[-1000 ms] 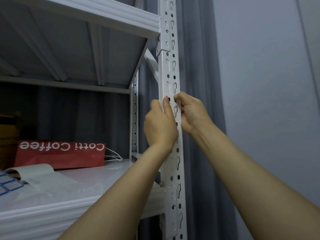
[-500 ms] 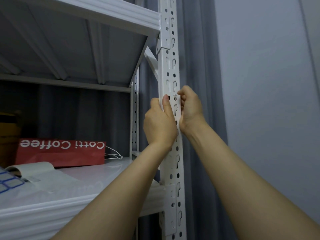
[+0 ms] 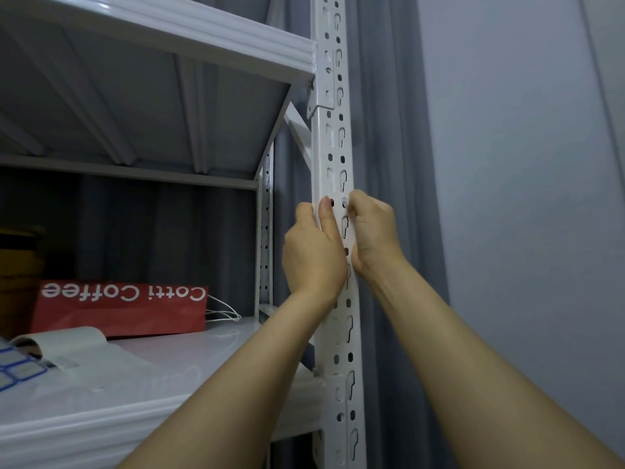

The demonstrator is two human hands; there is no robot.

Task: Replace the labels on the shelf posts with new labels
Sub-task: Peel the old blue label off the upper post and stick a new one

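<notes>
- The shelf post [image 3: 333, 147] is standing upright at the frame's middle: white painted metal, smooth and slightly glossy, punched with paired round holes and keyhole slots.
- The left hand [image 3: 313, 252] is wrapping its fingers round the post's left edge, thumb lying straight up the front face.
- The right hand [image 3: 373, 235] is curling tightly against the post's right edge, thumb and fingertips pinching beside a round hole.
- A label under those fingertips is too pale and small to make out.
- A ribbed white upper shelf [image 3: 169, 32] is meeting the post overhead; a glossy lower shelf [image 3: 135, 411] is joining it below.
- On the lower shelf a red paper bag [image 3: 118, 309] is lying with its lettering upside down.
- A blue-bordered label sheet [image 3: 17, 370] is being cut off at the left edge.
- A pleated grey curtain [image 3: 389, 130] is hanging behind the post.
</notes>
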